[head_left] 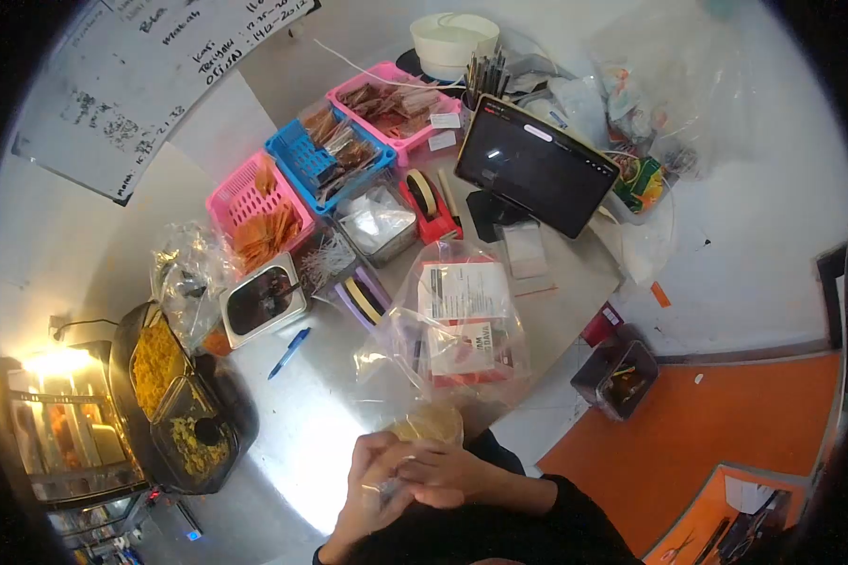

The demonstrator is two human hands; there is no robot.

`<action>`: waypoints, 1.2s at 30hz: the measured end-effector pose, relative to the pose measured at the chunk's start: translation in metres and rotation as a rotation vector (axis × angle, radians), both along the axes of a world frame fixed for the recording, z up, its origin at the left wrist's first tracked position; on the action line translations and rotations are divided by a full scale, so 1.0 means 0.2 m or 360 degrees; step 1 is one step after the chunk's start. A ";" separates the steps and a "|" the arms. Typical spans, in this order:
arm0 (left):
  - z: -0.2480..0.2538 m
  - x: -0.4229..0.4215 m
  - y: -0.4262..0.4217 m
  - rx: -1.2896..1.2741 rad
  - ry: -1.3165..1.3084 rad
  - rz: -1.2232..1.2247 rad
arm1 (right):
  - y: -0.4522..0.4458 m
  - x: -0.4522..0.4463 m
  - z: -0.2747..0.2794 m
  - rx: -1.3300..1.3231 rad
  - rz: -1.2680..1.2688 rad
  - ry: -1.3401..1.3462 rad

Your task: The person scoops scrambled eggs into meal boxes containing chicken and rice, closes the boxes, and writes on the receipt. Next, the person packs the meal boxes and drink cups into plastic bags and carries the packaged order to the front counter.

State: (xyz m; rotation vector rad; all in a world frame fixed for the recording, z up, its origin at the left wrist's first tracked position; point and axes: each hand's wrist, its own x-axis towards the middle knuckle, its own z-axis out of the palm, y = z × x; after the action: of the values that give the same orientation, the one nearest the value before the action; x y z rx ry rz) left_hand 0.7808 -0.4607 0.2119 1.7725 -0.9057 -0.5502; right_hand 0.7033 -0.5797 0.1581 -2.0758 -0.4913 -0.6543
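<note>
My left hand (372, 494) and my right hand (435, 474) are together at the table's near edge, fingers closed on a clear plastic bag with yellowish-tan contents (432, 424). Its bunched plastic shows between the fingers, and the contents bulge out just beyond them. What exactly is inside cannot be made out. Right beyond my hands, a larger transparent bag (396, 348) stands around a red and white box with printed labels (466, 325).
A blue pen (289, 353), a metal tray of dark sauce (260, 299) and tape dispensers (431, 207) lie around the steel table (297, 414). Baskets of sachets (333, 155) line the wall. A tablet (537, 165) stands at the back right; a black food container (184, 405) sits left.
</note>
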 end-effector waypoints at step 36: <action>-0.10 -0.05 0.25 -0.0048 -0.1302 0.0434 | -0.23 -0.03 0.03 0.0291 -0.0303 0.0311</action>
State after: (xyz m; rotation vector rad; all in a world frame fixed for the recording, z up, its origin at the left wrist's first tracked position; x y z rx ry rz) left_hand 0.7707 -0.4107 0.1909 2.0711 -1.1650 0.4066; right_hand 0.6974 -0.6266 0.1651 -2.0006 -0.1183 -0.5751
